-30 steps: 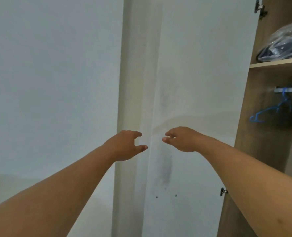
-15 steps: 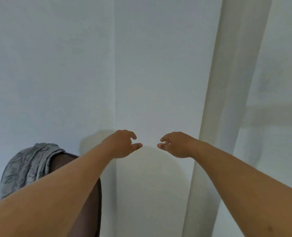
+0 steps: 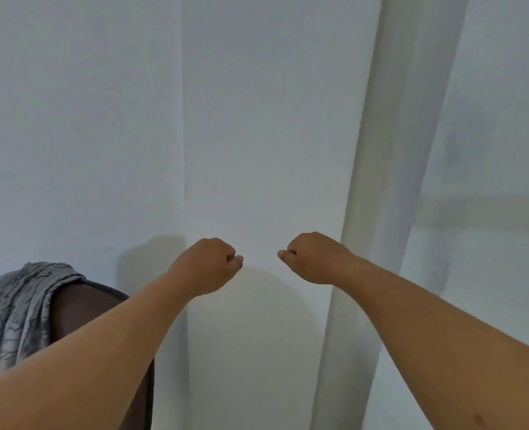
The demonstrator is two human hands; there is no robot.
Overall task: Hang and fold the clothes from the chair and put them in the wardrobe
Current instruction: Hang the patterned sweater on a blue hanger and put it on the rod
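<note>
A grey patterned garment [image 3: 12,311] is draped over the back of a dark brown chair [image 3: 83,308] at the lower left; my left forearm hides part of the chair. Both arms are stretched out in front of the white wall. My left hand [image 3: 210,265] is curled into a fist and holds nothing. My right hand [image 3: 312,257] is also a fist with nothing in it. The two fists are level and a short gap apart, to the right of the chair. The wardrobe's inside is out of view.
A white wall corner [image 3: 182,119] runs down the middle. The white wardrobe door's edge [image 3: 377,212] slants down the right side, with its white panel [image 3: 489,181] beyond.
The view swung left from the open wardrobe to the wall corner and the chair. Both hands, open with spread fingers before, have curled into fists.
</note>
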